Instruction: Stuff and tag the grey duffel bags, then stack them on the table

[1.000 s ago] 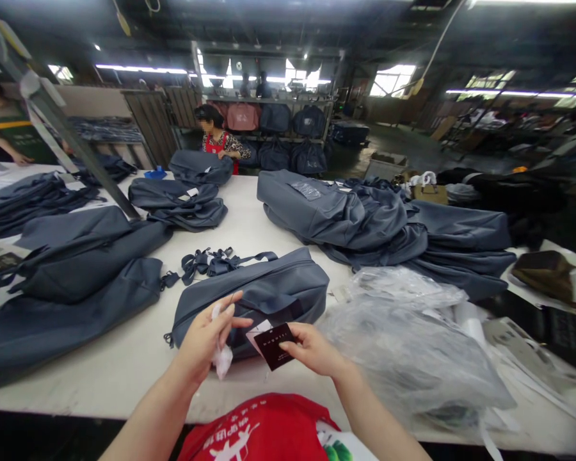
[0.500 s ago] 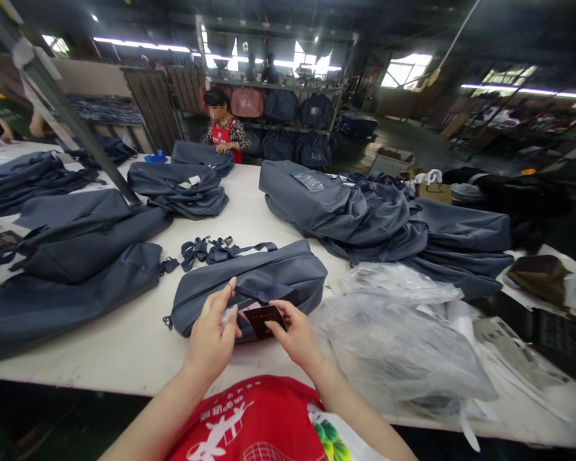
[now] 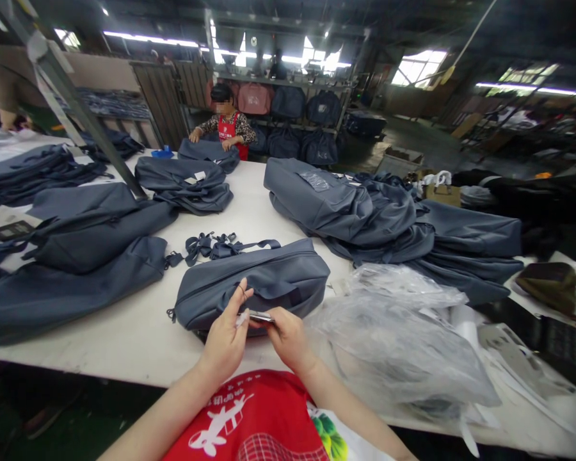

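A blue-grey bag (image 3: pixel 249 275) lies on the white table in front of me, its zip along the top. Just over its near side, my right hand (image 3: pixel 288 336) pinches a dark tag (image 3: pixel 261 316), seen nearly edge-on. My left hand (image 3: pixel 228 333) is at the tag's left end, thumb and fingers closed around something small and whitish that I cannot make out. A thin dark loop runs at the left index finger. Behind the bag lies a bunch of dark straps (image 3: pixel 211 248).
Blue-grey bags (image 3: pixel 77 275) lie at the left, more (image 3: pixel 345 208) at the back right. Clear plastic bags (image 3: pixel 403 339) cover the table's right side. A slanted metal post (image 3: pixel 89 121) rises at the left. Across the table, a person in a red apron (image 3: pixel 228 128) handles a bag.
The tag has turned from showing its dark face to nearly edge-on. Both hands have shifted slightly. Across the table, the person's arm now reaches out over the bag.
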Demonstrator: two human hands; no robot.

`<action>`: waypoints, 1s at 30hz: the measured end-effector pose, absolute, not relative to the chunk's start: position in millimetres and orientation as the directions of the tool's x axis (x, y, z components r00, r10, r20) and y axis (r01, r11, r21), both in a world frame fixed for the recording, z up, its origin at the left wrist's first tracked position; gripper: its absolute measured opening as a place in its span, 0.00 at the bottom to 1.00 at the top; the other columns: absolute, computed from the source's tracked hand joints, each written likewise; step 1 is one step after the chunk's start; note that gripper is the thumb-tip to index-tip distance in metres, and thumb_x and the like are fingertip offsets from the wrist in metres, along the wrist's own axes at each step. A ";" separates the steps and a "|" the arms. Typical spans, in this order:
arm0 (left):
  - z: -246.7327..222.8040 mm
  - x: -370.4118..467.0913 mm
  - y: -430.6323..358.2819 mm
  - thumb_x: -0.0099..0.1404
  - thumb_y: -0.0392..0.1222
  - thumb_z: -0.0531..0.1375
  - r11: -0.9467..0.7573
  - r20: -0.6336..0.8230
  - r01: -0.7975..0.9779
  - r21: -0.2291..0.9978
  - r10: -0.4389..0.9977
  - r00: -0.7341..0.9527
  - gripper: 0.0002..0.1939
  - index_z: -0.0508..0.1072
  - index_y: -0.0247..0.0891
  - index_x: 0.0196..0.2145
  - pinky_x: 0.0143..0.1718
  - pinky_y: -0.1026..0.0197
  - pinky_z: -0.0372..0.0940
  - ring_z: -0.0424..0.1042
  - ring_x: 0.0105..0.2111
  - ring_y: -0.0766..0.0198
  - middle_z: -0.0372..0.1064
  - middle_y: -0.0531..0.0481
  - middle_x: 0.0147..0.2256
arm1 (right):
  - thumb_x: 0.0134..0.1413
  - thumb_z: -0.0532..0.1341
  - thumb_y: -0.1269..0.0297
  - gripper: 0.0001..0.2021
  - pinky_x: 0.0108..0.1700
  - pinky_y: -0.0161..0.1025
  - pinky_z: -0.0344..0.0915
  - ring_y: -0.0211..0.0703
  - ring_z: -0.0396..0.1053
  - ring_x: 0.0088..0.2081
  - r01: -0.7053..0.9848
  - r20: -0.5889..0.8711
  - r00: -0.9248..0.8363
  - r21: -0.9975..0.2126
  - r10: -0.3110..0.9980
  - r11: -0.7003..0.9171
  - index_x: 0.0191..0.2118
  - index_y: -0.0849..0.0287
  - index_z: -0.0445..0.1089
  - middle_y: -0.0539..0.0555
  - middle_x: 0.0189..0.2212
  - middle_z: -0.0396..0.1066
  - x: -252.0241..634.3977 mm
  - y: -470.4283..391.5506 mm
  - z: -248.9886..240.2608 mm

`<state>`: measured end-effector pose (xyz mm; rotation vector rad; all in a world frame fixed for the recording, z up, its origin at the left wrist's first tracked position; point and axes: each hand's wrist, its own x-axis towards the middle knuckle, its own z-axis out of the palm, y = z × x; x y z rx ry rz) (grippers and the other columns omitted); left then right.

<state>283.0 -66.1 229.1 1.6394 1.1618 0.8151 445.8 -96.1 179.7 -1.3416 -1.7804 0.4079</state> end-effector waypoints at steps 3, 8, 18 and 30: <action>231.7 281.0 -65.8 0.71 0.44 0.46 -0.172 0.024 0.419 0.892 0.942 0.336 0.29 0.42 0.45 0.67 0.47 0.58 0.68 0.75 0.40 0.64 0.72 0.46 0.49 | 0.55 0.52 0.76 0.12 0.41 0.38 0.66 0.42 0.70 0.36 0.600 0.449 -0.043 -0.703 0.893 0.382 0.40 0.58 0.70 0.54 0.34 0.73 447.5 -99.0 184.3; 227.6 273.4 -70.1 0.70 0.38 0.46 -0.470 0.265 0.547 0.692 0.871 0.413 0.27 0.50 0.42 0.65 0.50 0.57 0.67 0.73 0.47 0.61 0.73 0.45 0.49 | 0.54 0.54 0.73 0.19 0.52 0.45 0.65 0.46 0.66 0.49 0.490 0.462 -0.135 -0.738 0.877 0.464 0.53 0.59 0.66 0.59 0.48 0.69 454.5 -108.1 209.1; 217.3 271.8 -78.9 0.65 0.33 0.52 -0.604 0.387 0.587 0.539 0.797 0.464 0.42 0.29 0.39 0.67 0.48 0.56 0.70 0.74 0.47 0.57 0.71 0.43 0.52 | 0.57 0.61 0.66 0.04 0.40 0.41 0.65 0.43 0.67 0.36 0.647 0.444 -0.036 -0.672 0.896 0.359 0.36 0.57 0.74 0.55 0.33 0.73 442.4 -115.6 221.6; 213.0 284.0 -95.2 0.64 0.29 0.47 -0.445 0.290 0.468 0.763 0.883 0.368 0.40 0.27 0.35 0.67 0.54 0.57 0.66 0.67 0.55 0.61 0.67 0.40 0.55 | 0.53 0.59 0.72 0.06 0.35 0.38 0.61 0.41 0.63 0.31 0.694 0.377 0.045 -0.678 0.925 0.242 0.27 0.57 0.66 0.51 0.26 0.66 426.4 -114.2 206.8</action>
